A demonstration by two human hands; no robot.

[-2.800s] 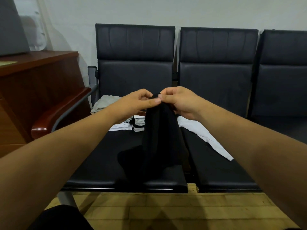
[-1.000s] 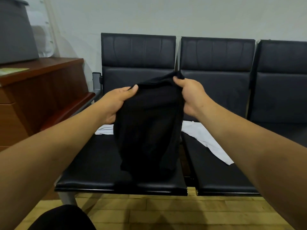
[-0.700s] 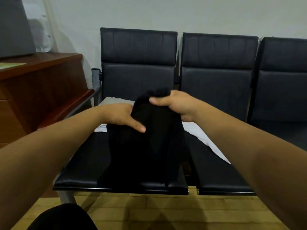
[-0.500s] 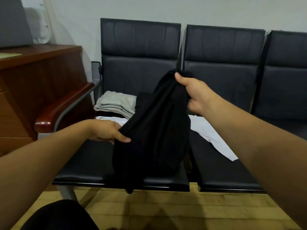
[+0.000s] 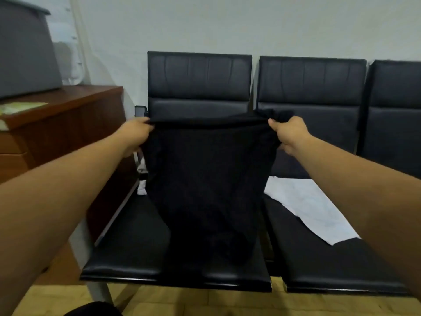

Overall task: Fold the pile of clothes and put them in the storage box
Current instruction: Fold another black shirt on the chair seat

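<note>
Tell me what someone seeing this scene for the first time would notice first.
A black garment hangs stretched wide in the middle of the view, its top edge gripped by the left hand and the right hand. Behind it runs a row of black padded seats, with a white cloth lying on the seat to the right of the garment.

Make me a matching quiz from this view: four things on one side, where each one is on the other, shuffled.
Things: 1 black garment; 2 white cloth; 3 grey box; 4 left hand.
Places: A on the wooden cabinet; B lying on the middle seat; C gripping the garment's top corner; D held up before the left seat.
Pairs: 1-D, 2-B, 3-A, 4-C.
</note>
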